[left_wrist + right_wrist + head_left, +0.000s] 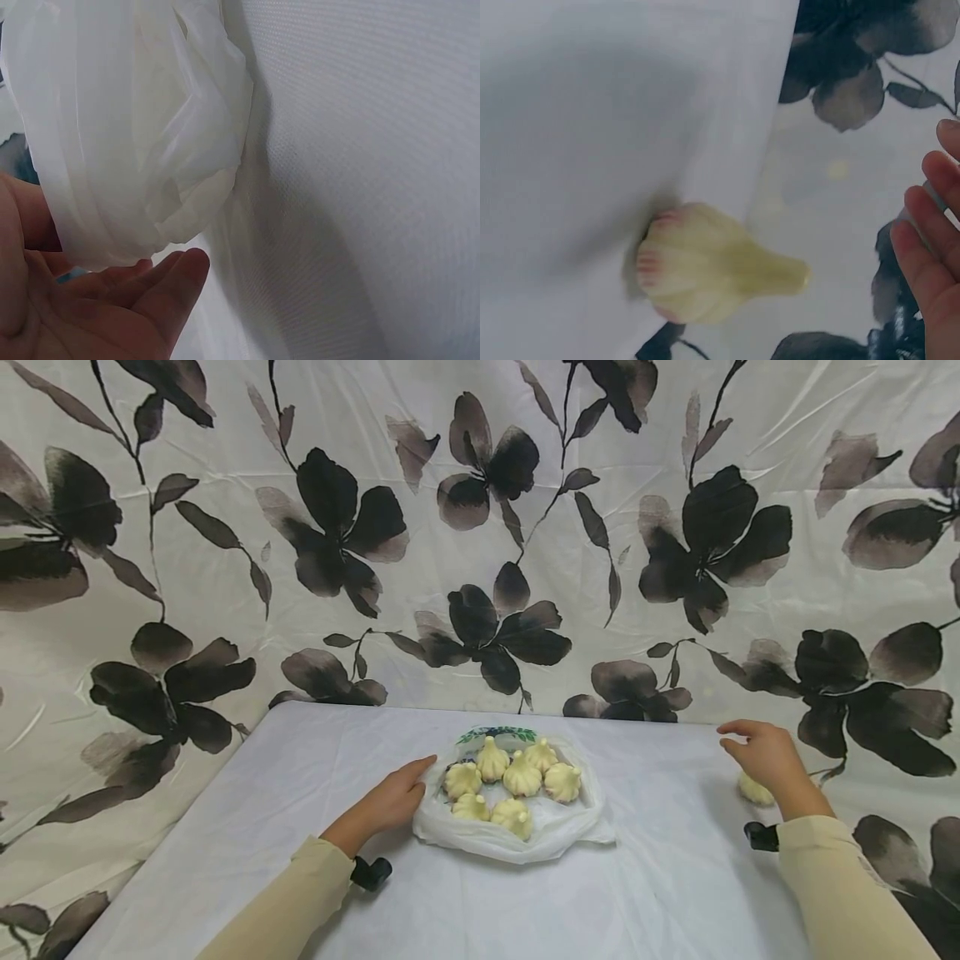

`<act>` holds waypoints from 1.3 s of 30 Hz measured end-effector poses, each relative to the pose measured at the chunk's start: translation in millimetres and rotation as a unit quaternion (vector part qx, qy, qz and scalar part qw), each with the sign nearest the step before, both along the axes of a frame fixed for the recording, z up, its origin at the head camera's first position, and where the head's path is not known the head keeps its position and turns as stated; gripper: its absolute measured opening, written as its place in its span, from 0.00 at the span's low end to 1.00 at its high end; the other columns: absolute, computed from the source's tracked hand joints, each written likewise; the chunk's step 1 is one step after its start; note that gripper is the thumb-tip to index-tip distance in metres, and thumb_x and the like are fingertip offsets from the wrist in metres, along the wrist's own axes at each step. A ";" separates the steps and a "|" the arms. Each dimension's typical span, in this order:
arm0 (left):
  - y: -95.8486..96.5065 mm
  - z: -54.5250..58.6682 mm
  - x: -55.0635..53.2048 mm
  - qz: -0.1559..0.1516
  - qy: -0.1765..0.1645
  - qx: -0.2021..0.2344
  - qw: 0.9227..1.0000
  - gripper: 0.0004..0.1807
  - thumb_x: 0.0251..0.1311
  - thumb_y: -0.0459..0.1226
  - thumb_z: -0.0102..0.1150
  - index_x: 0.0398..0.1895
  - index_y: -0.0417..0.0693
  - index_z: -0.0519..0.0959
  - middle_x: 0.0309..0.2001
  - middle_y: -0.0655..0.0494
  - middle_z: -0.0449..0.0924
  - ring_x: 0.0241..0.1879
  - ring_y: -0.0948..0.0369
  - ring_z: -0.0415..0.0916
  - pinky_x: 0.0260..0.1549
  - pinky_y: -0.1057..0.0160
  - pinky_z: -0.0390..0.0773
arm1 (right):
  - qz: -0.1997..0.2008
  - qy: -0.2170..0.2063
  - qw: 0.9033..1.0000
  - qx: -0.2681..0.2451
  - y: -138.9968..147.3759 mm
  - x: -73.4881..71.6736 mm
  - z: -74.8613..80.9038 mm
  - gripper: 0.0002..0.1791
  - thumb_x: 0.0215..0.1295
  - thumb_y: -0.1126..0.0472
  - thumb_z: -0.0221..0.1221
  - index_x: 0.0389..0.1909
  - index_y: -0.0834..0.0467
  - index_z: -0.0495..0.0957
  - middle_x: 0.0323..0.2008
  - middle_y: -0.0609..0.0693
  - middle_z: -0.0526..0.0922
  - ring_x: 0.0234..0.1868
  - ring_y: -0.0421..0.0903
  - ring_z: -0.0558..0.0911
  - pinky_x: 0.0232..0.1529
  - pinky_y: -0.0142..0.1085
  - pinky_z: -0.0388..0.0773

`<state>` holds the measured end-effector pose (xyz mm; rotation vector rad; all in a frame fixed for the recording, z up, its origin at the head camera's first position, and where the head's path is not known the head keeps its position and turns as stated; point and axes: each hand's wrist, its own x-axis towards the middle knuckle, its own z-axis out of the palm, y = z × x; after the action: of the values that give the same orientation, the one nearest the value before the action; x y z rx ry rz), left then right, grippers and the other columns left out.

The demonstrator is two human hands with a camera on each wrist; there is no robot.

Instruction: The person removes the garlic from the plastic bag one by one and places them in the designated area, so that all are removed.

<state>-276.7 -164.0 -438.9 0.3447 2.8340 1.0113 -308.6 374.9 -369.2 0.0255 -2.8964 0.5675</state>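
A white plastic bag (517, 852) lies with its mouth spread wide on the table, and several pale garlic bulbs (522, 774) sit inside it. My left hand (390, 797) is at the bag's left side, index finger extended along it. In the left wrist view the bag's folded rim (150, 225) overlaps the fingers (172, 289). My right hand (761, 760) is held above the table's right edge with nothing in it. Below it is a single garlic bulb (697, 262), pink-streaked at the base, its stem pointing past the table edge. The fingers (930, 255) are apart from this bulb.
A white cloth (660, 877) covers the table. Behind it hangs a pale curtain (600, 577) with dark flowers, which also shows beyond the table's left and right edges. A black camera mount (371, 874) is on the left wrist, another (761, 837) on the right.
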 end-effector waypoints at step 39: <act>11.1 -2.5 -1.8 0.044 -0.014 0.063 0.997 0.30 0.69 0.36 0.38 0.75 0.49 0.56 0.75 0.45 0.55 0.75 0.45 0.51 0.72 0.41 0.53 | 0.149 0.011 0.983 -0.110 -101.0 5.2 -13.9 0.23 0.63 0.58 0.62 0.59 0.56 0.76 0.58 0.60 0.78 0.57 0.62 0.79 0.57 0.51 0.78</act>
<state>-278.5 -152.9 -441.4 0.2171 2.7884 1.2066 -303.4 273.9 -383.1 0.4355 -2.8069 0.9266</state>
